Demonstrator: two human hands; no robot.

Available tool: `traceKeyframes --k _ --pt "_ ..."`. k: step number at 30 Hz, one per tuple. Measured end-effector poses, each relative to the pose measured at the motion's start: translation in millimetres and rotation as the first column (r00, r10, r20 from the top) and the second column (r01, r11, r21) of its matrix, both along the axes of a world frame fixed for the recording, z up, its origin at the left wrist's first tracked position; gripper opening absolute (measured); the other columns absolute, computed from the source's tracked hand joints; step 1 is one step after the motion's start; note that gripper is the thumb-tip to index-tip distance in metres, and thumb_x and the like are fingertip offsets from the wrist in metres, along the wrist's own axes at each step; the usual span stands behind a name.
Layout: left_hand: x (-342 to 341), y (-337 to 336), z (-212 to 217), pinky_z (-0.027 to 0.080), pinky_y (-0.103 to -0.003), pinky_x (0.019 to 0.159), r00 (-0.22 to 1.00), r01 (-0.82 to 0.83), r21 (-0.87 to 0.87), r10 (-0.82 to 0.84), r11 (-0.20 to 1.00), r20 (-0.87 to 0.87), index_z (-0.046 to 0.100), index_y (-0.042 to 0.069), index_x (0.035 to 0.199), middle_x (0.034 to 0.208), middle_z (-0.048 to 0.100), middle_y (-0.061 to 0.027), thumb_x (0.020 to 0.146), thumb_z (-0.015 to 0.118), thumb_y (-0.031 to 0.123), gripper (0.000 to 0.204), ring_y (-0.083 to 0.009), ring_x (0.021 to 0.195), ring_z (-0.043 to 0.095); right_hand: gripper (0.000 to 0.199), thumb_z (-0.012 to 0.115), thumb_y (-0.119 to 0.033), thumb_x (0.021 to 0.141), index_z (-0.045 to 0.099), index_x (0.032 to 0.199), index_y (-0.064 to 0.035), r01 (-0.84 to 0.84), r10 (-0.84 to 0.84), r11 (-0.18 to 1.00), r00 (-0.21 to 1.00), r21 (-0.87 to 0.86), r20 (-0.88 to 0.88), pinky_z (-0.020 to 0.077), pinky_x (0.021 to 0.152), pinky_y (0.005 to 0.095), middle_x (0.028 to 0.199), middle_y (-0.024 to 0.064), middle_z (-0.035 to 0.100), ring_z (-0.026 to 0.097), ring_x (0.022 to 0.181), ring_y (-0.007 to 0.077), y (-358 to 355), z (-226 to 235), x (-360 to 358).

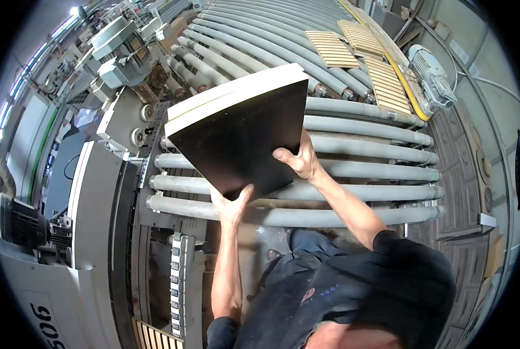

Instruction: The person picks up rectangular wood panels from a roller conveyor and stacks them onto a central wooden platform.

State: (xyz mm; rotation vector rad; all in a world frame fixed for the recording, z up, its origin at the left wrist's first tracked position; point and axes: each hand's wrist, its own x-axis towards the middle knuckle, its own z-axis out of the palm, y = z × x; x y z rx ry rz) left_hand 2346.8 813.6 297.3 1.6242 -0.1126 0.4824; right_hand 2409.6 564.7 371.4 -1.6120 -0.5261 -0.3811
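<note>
1 dark motor (21, 221) sat far left, just beside a pale machine housing (94, 198) with a long curved edge. Next, higher up: a grey-green motor unit (117, 49). Below that, near the lower edge, ran a narrow track (177, 285) with dark blocks at regular spacing.

Left hand (229, 205): grasping the board stack (242, 136) at its lower corner, thumb on the dark face, other fingers mostly hidden behind. Stack was tilted, dark face toward the wearer, pale edges up; at least 2 boards by the seam. It was over the near rollers (376, 170), center of view; couldn't tell if its bottom edge touched them.

Right hand (300, 160): grasping the same stack at its right edge, thumb on the dark face, rest of the fingers out of sight behind.

Further right, at least 3 pale slatted panels (332, 49) lay on the far rollers, 1 of them against a yellow rail (400, 75). Past the rail: 1 grey motor (429, 70), then brown moulded panels (458, 166) at the far right.
</note>
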Motion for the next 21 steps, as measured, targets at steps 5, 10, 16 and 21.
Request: traceKeyframes --k 5,10,16,21 --pt "7.3 -7.3 -19.5 0.055 -0.04 0.1 0.995 -0.076 0.046 0.074 0.996 0.061 0.062 -0.002 0.135 0.123 0.07 -0.0101 0.077 0.103 0.023 0.076 -0.0244 0.11 0.067 0.092 0.076 -0.064 0.097 0.049 0.156 0.0007 -0.036 0.041 0.997 0.997 0.071 -0.071 0.0458 0.113 0.0418 0.143 0.0178 0.064 0.058 0.132 0.0264 4.5 -65.1 -1.2" --pt "6.4 -53.3 7.1 0.053 -0.04 0.105 0.999 -0.034 0.042 0.036 0.999 -0.031 0.06 -0.001 0.142 0.132 0.068 -0.0122 0.078 0.102 0.02 0.08 -0.0256 0.116 0.065 0.087 0.064 -0.068 0.104 0.051 0.155 0.0013 0.047 -0.022 0.995 0.969 0.093 -0.245 0.0449 0.114 0.0422 0.142 0.0189 0.065 0.059 0.132 0.0283 -33.3 -78.3 -8.3" --pt "20.4 -147.1 32.8 0.049 -0.042 0.111 0.966 0.022 0.099 0.004 0.995 -0.258 0.058 -0.003 0.146 0.137 0.067 -0.0156 0.078 0.101 0.027 0.086 -0.0292 0.125 0.063 0.086 0.051 -0.071 0.109 0.054 0.154 0.0024 0.255 -0.238 0.967 0.911 0.005 -0.338 0.0457 0.115 0.0483 0.139 0.0246 0.069 0.063 0.133 0.037 -116.0 -70.0 -10.5" --pt "54.0 -230.7 30.5 0.056 -0.042 0.101 0.873 0.21 0.044 -0.167 0.977 -0.458 0.061 -0.007 0.14 0.126 0.073 -0.0203 0.079 0.101 0.031 0.082 -0.0301 0.112 0.071 0.094 0.046 -0.075 0.108 0.058 0.143 0.0109 0.338 -0.416 0.909 0.732 -0.243 -0.54 0.0493 0.112 0.0527 0.133 0.0352 0.069 0.066 0.128 0.0473 -210.0 -78.5 -26.2"
